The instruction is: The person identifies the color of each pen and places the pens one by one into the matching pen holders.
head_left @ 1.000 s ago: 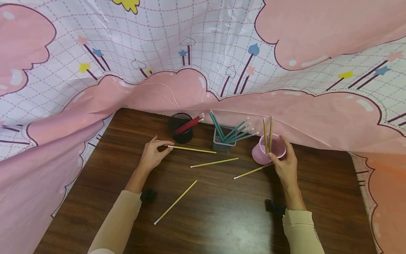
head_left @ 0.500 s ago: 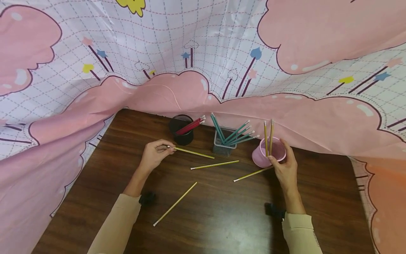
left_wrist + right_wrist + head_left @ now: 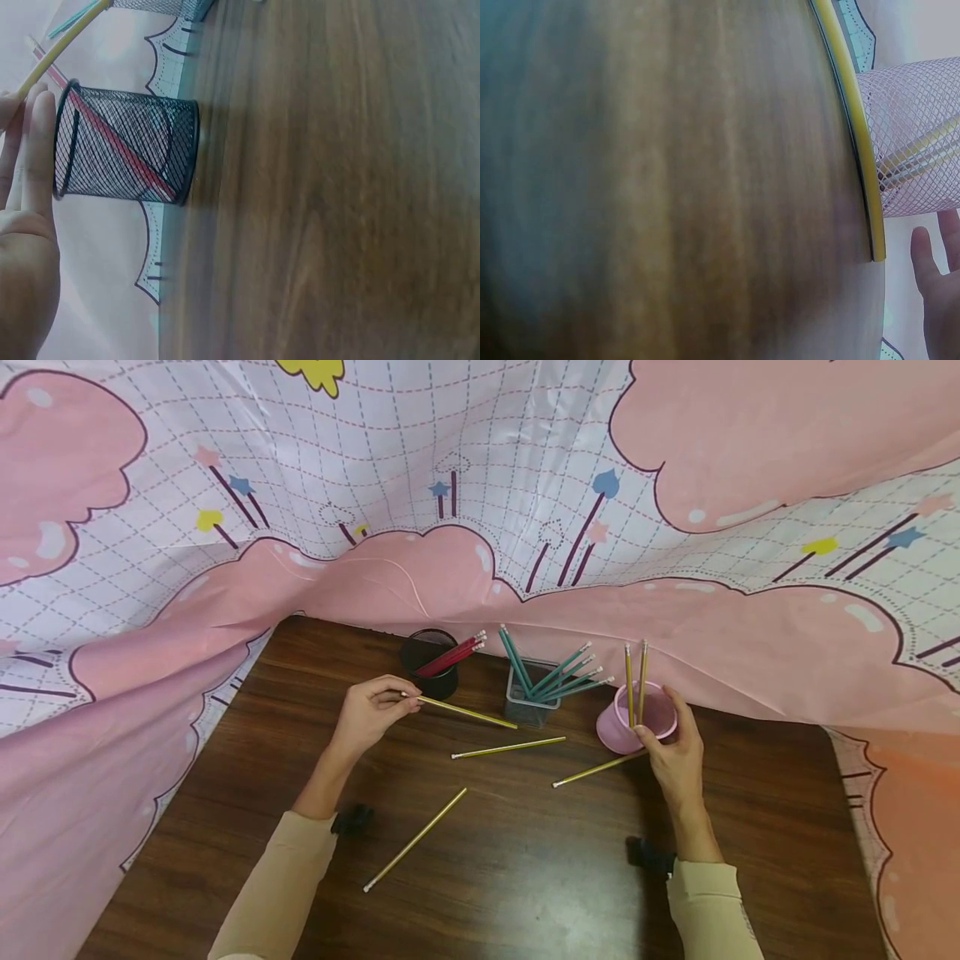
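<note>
My left hand pinches a yellow pencil close to its eraser end, the other end pointing right. In the left wrist view this pencil is raised above the rim of the black mesh cup. At the right, my right hand grips a pink mesh pencil cup, thumb at the near side and fingers round the far right. Two yellow pencils stand in that cup, erasers up. Another yellow pencil lies on the table just in front of it, partly hidden behind the thumb.
Red pencils lean in the black cup at the back. Between the cups, a clear square container holds several teal pencils. Two more yellow pencils lie on the wooden table. A patterned pink cloth hangs behind the table's back edge.
My left hand has lifted the pencil off the table and shifted slightly right, the pencil's free end now slanting toward the clear container. The right hand stays on the pink cup.
</note>
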`<state>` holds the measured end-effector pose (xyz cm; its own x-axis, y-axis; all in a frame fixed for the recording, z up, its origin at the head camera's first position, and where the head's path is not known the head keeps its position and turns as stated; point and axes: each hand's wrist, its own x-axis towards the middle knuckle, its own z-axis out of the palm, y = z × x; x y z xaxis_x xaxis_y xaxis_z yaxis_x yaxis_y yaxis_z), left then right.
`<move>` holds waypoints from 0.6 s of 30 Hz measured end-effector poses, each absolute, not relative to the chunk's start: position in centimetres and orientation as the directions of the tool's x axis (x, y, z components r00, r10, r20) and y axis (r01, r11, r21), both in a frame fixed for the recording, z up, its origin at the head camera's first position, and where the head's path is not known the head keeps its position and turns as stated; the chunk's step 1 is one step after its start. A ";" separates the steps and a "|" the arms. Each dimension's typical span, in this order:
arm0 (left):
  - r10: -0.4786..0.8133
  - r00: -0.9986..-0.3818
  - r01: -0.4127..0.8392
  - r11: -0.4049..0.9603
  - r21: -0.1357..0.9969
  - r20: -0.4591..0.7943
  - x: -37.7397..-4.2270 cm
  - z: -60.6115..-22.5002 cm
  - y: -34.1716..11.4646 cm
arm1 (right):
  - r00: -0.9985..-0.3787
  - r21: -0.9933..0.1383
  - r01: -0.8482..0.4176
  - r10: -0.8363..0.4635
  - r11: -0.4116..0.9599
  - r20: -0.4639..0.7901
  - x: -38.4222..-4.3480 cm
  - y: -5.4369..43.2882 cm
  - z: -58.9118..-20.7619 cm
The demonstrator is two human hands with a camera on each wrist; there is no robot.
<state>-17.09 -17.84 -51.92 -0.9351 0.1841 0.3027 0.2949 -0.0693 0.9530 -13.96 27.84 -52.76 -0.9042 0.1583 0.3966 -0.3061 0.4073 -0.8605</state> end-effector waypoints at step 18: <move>0.221 -0.906 0.347 -0.102 0.932 0.361 -18.7 -47.5 -12.7 | -0.900 -0.863 -0.311 0.168 0.398 0.402 -14.1 27.8 -53.2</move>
